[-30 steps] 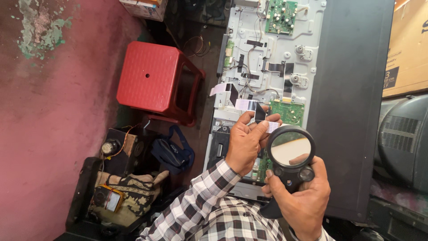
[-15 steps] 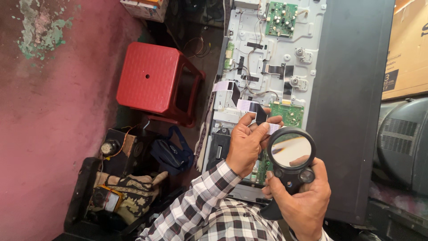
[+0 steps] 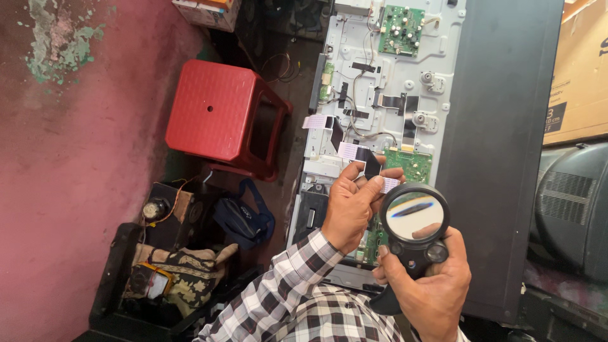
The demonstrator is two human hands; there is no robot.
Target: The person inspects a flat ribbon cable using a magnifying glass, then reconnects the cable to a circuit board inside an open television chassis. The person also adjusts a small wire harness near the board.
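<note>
Opened television back panel lay beyond both hands. Right hand was clamped on a black magnifier; left hand, just beside it, pinched a flat ribbon cable between fingertips.

The person wears a long-sleeved checked shirt — black and white with thin grey lines crossing in a plaid grid. Its left cuff sits at the wrist. Both the left hand and the right hand are bare — no gloves.
</note>
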